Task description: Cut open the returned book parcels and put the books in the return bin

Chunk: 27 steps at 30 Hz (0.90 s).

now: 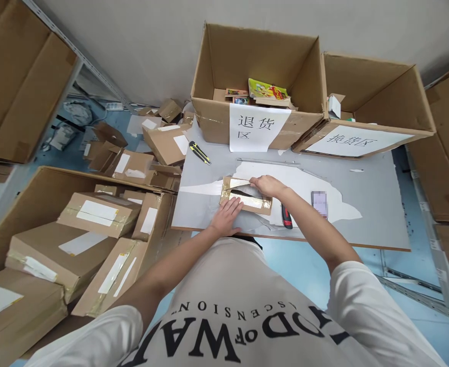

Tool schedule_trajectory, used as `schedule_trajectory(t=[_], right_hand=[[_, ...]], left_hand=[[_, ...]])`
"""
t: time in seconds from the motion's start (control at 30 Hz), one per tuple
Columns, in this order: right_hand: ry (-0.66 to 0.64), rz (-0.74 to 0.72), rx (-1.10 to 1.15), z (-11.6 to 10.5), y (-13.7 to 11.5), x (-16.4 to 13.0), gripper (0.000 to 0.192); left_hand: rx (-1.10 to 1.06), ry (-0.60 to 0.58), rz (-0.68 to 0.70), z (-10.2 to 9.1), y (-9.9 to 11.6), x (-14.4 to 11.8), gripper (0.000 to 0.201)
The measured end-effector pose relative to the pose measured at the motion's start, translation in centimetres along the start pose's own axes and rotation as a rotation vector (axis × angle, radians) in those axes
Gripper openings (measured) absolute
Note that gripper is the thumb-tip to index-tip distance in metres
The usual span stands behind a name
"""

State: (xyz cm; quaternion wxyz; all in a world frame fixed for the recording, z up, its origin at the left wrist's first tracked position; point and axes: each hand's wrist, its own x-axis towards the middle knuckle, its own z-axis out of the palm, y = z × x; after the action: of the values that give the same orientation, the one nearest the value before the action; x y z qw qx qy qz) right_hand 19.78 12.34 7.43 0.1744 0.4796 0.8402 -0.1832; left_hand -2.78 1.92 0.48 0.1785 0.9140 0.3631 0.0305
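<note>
A small brown cardboard box [258, 208], with shiny tape at its ends and a white label, lies near the table's front edge. Its top is partly open, with a dark gap along the middle. My left hand [227, 216] rests on the box's near left side, fingers stretched out. At the far side, my right hand [269, 186] pinches the raised top flap. Just below my right forearm lies a red and black utility knife [287, 217]. A phone [319, 204] with a blurred-out screen sits further right. What the box holds is hidden.
A torn white sheet [304, 176] covers part of the grey table [377, 204]. A yellow-black box cutter [200, 152] lies at the back left. Two large cartons [212, 120] [425, 120] with handwritten signs stand behind. A big carton [75, 176] of parcels is at left.
</note>
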Motion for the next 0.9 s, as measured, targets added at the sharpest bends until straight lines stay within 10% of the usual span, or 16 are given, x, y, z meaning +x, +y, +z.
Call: schedule_trajectory(t=[0.5, 0.8, 0.9], right_hand=[[0.139, -0.018, -0.121, 1.5, -6.8, 3.4, 0.045], [0.055, -0.051, 0.084, -2.1, -1.9, 6.0, 0.053], [0.104, 0.143, 0.079, -1.5, 0.0, 6.5, 0.063]], left_hand=[[0.003, 0.017, -0.022, 0.6, 0.0, -0.1, 0.100], [0.010, 0.027, -0.047, 0.5, 0.5, -0.4, 0.106], [0.021, 0.019, -0.046, 0.4, 0.5, -0.4, 0.105]])
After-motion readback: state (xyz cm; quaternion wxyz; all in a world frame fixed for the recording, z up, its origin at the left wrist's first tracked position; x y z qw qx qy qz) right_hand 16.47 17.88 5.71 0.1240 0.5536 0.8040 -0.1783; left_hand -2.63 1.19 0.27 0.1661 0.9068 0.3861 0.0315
